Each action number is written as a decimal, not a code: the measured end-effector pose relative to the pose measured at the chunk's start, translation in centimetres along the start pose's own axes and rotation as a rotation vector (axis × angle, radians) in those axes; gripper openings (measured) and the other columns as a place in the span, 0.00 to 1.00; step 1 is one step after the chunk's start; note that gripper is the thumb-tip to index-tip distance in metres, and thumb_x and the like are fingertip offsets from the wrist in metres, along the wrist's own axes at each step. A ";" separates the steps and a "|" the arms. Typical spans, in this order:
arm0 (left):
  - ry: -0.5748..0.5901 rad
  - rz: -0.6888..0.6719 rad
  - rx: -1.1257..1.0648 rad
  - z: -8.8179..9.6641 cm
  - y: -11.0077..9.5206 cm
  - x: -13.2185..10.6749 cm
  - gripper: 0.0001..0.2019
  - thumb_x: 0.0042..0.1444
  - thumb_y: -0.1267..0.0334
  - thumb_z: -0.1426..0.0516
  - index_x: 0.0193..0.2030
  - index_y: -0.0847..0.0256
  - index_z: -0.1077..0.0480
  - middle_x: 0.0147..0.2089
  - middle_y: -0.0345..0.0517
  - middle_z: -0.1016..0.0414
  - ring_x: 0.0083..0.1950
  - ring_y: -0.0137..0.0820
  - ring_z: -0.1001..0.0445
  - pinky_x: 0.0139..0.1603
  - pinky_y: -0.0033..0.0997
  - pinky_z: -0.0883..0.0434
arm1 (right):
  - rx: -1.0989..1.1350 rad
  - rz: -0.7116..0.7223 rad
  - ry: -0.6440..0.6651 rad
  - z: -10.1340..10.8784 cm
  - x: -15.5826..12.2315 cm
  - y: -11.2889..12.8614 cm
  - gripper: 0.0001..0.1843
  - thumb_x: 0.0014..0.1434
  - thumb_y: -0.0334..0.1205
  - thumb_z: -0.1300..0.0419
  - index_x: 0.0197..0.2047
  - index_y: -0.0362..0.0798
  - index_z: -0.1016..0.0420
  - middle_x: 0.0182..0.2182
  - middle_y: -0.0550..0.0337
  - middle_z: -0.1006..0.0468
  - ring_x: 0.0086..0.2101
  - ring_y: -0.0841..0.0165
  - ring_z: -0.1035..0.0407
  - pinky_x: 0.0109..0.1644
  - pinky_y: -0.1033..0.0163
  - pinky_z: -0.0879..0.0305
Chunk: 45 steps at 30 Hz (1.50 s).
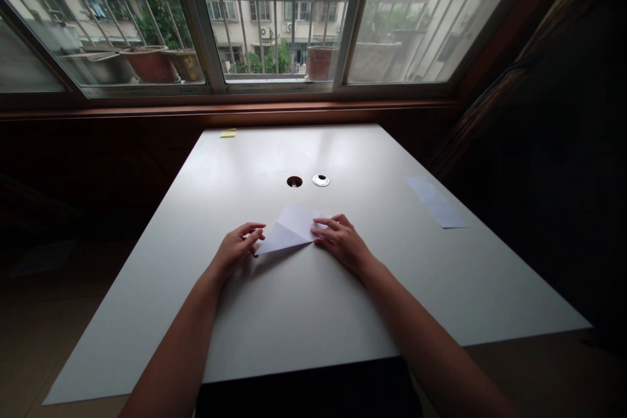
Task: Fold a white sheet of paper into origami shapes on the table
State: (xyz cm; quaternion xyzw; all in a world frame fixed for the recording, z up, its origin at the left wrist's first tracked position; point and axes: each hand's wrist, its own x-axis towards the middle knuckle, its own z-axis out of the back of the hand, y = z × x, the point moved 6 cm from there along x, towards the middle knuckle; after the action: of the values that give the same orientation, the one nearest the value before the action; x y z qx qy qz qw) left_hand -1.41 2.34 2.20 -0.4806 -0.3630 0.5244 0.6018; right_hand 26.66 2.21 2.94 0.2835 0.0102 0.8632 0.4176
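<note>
A folded white paper (pixel 291 232), triangular in outline, lies on the white table (pixel 294 313) in front of me. My left hand (pixel 238 248) pinches the paper's left corner with curled fingers. My right hand (pixel 340 240) rests on the paper's right edge, fingers laid over it and pressing it down. Both forearms reach in from the bottom of the head view.
A round cable hole (pixel 294 181) and its loose silver cap (pixel 321 179) sit beyond the paper. A white paper strip (pixel 435 202) lies at the right. A yellow sticky note (pixel 228 133) is at the far edge. Behind the table are a barred window (pixel 274 13) and a dark wall.
</note>
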 end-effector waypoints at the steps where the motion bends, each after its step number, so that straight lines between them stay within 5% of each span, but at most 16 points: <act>1: -0.006 -0.001 0.024 -0.1 0.0 0.0 0.24 0.57 0.44 0.44 0.51 0.60 0.27 0.39 0.48 0.23 0.24 0.25 0.31 0.23 0.26 0.32 | 0.021 0.004 -0.001 -0.1 0.0 0.0 0.14 0.61 0.44 0.37 0.51 0.60 0.21 0.54 0.60 0.23 0.46 0.59 0.33 0.50 0.50 0.28; 12: -0.039 -0.165 0.288 -0.8 -1.0 -0.1 0.20 0.58 0.50 0.43 0.55 0.55 0.26 0.44 0.47 0.22 0.28 0.27 0.30 0.31 0.28 0.30 | 0.094 0.054 0.006 -0.2 0.0 0.2 0.15 0.63 0.39 0.39 0.52 0.59 0.22 0.52 0.58 0.22 0.49 0.60 0.32 0.52 0.50 0.27; 27: -0.027 -0.246 0.273 -1.1 -1.2 -0.2 0.19 0.59 0.55 0.43 0.56 0.54 0.27 0.47 0.47 0.21 0.32 0.28 0.29 0.29 0.27 0.29 | 0.154 0.093 0.002 0.0 0.2 0.9 0.13 0.65 0.36 0.42 0.51 0.55 0.23 0.53 0.53 0.25 0.54 0.60 0.33 0.57 0.48 0.30; 34: -0.014 -0.308 0.270 -1.2 -1.2 -0.2 0.18 0.61 0.58 0.44 0.58 0.55 0.29 0.49 0.48 0.22 0.35 0.29 0.28 0.28 0.25 0.31 | 0.142 0.019 -0.007 0.3 0.0 0.9 0.07 0.64 0.37 0.42 0.41 0.52 0.22 0.43 0.52 0.24 0.43 0.62 0.32 0.45 0.54 0.28; 45: -0.097 -0.573 0.221 -1.6 -3.3 -1.6 0.21 0.63 0.65 0.45 0.63 0.58 0.37 0.52 0.54 0.24 0.50 0.35 0.25 0.46 0.36 0.25 | 0.120 0.099 0.100 -0.2 0.4 2.1 0.16 0.67 0.37 0.46 0.55 0.57 0.25 0.53 0.59 0.23 0.53 0.62 0.33 0.58 0.52 0.33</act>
State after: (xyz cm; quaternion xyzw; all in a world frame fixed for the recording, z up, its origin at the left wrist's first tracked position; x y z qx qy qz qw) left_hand 0.75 0.50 5.07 -0.2649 -0.4529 0.3921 0.7556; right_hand 24.90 1.14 3.51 0.2649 0.0686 0.8936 0.3557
